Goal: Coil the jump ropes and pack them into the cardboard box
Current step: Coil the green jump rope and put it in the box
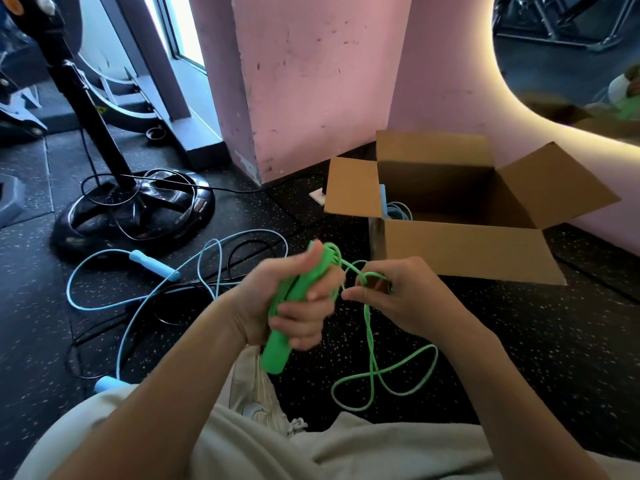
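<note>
Winding green jump rope [372, 362]: left hand [294, 299] gripping handles and coils, right hand [391, 292] fingers pinching cord. One blue rope [398, 211] inside cardboard box [460, 249]. Blue jump rope [152, 266] and black rope [176, 303] loose on floor.

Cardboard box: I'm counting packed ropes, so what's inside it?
Inside the cardboard box, a coiled light blue rope with its handle shows at the left wall. The near flap hides the rest of the floor.

Matt corrugated cardboard box [460, 251]; smooth green plastic rope [372, 368]; speckled rubbery floor [519, 341].
</note>
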`<state>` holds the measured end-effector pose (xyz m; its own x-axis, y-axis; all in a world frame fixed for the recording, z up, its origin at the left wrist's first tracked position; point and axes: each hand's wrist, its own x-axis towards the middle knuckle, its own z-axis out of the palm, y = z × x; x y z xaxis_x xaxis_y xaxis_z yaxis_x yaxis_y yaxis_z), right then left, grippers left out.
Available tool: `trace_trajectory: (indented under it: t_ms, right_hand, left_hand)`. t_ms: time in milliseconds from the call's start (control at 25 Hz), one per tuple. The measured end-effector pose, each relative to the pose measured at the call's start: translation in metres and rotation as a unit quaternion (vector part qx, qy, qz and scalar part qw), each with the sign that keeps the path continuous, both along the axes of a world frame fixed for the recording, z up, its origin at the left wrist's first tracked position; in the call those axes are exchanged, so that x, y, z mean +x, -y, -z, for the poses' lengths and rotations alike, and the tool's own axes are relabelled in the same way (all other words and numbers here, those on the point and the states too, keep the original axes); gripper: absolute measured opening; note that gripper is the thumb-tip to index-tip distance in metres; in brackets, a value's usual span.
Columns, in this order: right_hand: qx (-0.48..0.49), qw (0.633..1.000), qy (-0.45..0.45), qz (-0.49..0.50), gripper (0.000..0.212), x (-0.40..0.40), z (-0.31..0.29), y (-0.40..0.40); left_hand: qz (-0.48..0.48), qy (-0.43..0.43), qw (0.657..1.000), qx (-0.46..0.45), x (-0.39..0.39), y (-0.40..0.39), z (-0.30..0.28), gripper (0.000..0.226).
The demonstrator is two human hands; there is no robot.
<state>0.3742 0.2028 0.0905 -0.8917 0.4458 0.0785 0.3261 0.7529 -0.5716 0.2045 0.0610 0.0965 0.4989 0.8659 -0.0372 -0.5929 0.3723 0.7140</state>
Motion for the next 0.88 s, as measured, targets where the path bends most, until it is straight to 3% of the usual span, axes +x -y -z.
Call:
trace_trajectory:
  t_ms: [160, 240, 400, 520, 640, 760, 880]
  right_hand:
    - [-0.091, 0.989, -0.115, 0.0, 0.045, -0.002, -0.001, 0.001]
    - [-0.096, 0.987, -0.123, 0.031, 0.038, -0.005, -0.002, 0.0]
    - [-0.043, 0.984, -0.013, 0.173, 0.042, 0.0, 0.002, -0.016]
    - [0.002, 0.949, 0.102, 0.299, 0.045, 0.004, 0.009, -0.017]
    - [0.024, 0.93, 0.17, 0.324, 0.038, 0.002, 0.01, -0.009]
    - [-0.005, 0.926, 0.184, 0.33, 0.037, 0.004, 0.01, -0.014]
    - [-0.032, 0.891, 0.245, 0.381, 0.025, 0.027, 0.013, -0.043]
  left_hand:
    - [-0.193, -0.015, 0.981, -0.002, -0.005, -0.003, -0.004, 0.064]
    - [-0.282, -0.026, 0.959, -0.004, -0.002, -0.007, -0.004, 0.069]
    - [-0.368, -0.052, 0.928, 0.006, -0.003, -0.007, -0.009, 0.064]
    - [-0.412, -0.145, 0.9, -0.011, 0.003, -0.01, -0.005, 0.057]
    - [-0.468, -0.24, 0.85, -0.033, 0.012, -0.019, 0.01, 0.045]
    - [-0.536, -0.243, 0.806, -0.065, 0.017, -0.026, 0.014, 0.038]
    - [-0.634, -0.236, 0.73, -0.1, -0.01, -0.023, 0.01, 0.032]
